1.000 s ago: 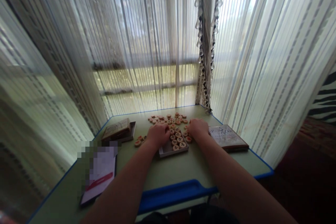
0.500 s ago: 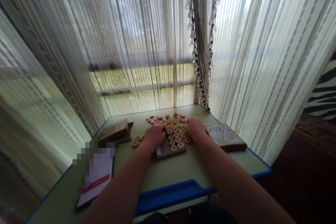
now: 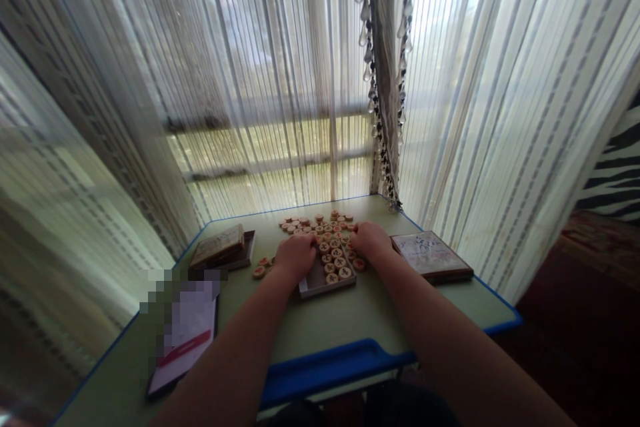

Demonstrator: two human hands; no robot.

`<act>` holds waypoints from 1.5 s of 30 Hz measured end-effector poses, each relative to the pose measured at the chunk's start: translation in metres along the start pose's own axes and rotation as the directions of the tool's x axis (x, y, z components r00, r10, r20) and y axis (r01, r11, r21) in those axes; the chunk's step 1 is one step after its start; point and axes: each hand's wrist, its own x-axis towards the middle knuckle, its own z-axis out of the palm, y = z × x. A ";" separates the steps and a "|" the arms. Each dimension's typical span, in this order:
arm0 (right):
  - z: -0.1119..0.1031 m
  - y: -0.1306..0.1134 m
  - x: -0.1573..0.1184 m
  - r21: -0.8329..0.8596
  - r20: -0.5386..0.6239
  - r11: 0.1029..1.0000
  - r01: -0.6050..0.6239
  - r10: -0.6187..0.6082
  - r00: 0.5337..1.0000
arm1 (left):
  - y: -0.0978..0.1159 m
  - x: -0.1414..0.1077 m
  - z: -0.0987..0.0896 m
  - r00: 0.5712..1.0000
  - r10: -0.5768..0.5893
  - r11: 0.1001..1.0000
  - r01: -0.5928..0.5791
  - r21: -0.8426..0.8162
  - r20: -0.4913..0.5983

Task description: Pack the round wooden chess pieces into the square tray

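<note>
A shallow open box lies in the middle of the table. Rows of round wooden Chinese chess pieces with dark characters fill its right part. My left hand is closed at the box's left side, its fingertips near the far end; what they grip is hidden. To the right of the box, my right hand is curled, with its fingertips at a loose chess piece. More loose pieces are heaped beyond the box, some with red characters. A single piece rests against the box's right side.
A few pieces sit left of my left hand. A tilted lid on another box stands at the left, and a flat printed box at the right. A tablet-like panel lies front left. The blue-edged table meets curtains.
The view has shifted slightly. Both hands stay in nearly the same places, with only small finger movement at the pieces. The box and its rows look the same.
</note>
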 end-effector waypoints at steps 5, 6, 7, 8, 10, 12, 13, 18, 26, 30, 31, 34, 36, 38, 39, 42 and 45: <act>0.001 -0.002 -0.001 0.011 0.004 1.000 0.027 -0.027 1.000 | 0.005 -0.004 -0.004 0.999 0.039 0.999 -0.040 0.030 0.034; 0.000 -0.002 -0.001 0.016 0.001 0.999 0.040 -0.040 0.999 | 0.006 -0.005 -0.005 0.998 0.056 0.998 -0.057 0.042 0.033; 0.000 -0.003 -0.001 0.021 -0.004 0.998 0.058 -0.058 0.998 | 0.007 -0.005 -0.005 0.997 0.072 0.996 -0.074 0.054 0.029; 0.000 -0.004 0.000 0.028 -0.009 0.996 0.080 -0.080 0.997 | 0.007 -0.006 -0.005 0.996 0.088 0.994 -0.090 0.066 0.024; -0.001 -0.005 0.000 0.041 -0.020 0.992 0.122 -0.121 0.992 | 0.008 -0.007 -0.004 0.993 0.117 0.990 -0.118 0.082 0.015; -0.001 -0.005 0.000 0.052 -0.020 0.989 0.137 -0.136 0.990 | 0.009 -0.007 -0.003 0.990 0.140 0.987 -0.141 0.082 0.015; -0.001 -0.005 0.000 0.057 -0.013 0.989 0.133 -0.133 0.991 | 0.009 -0.007 -0.003 0.989 0.147 0.986 -0.148 0.079 0.014; -0.001 -0.005 0.000 0.078 -0.016 0.990 0.116 -0.115 0.993 | 0.010 -0.007 -0.004 0.993 0.118 0.991 -0.120 0.065 0.027; 0.001 -0.003 0.004 0.110 -0.086 0.987 0.119 -0.110 0.990 | 0.012 -0.007 -0.006 0.995 0.071 0.995 -0.076 0.061 0.067; 0.000 -0.004 0.004 0.127 -0.085 0.981 0.147 -0.137 0.987 | 0.011 -0.006 -0.006 0.996 0.059 0.997 -0.063 0.051 0.071; 0.000 -0.004 0.004 0.132 -0.089 0.979 0.157 -0.146 0.985 | 0.011 -0.006 -0.006 0.996 0.057 0.997 -0.060 0.047 0.072; 0.000 -0.005 0.003 0.146 -0.087 0.971 0.188 -0.176 0.980 | 0.010 -0.006 -0.005 0.996 0.067 0.996 -0.070 0.046 0.058; 0.000 -0.005 0.002 0.146 -0.077 0.971 0.191 -0.181 0.980 | 0.010 -0.006 -0.006 0.996 0.071 0.996 -0.074 0.049 0.049; 0.001 -0.004 0.002 0.134 -0.069 0.976 0.171 -0.163 0.984 | 0.010 -0.006 -0.006 0.997 0.062 0.997 -0.064 0.043 0.056; 0.001 -0.004 0.002 0.129 -0.065 0.979 0.157 -0.149 0.987 | 0.010 -0.007 -0.007 0.997 0.054 0.998 -0.057 0.040 0.063; 0.001 -0.004 0.002 0.135 -0.057 0.982 0.132 -0.126 0.990 | 0.011 -0.006 -0.007 0.996 0.046 0.998 -0.049 0.040 0.071; -0.001 -0.006 0.002 0.198 -0.095 0.964 0.178 -0.162 0.982 | 0.010 -0.006 -0.007 0.997 0.058 0.997 -0.061 0.054 0.055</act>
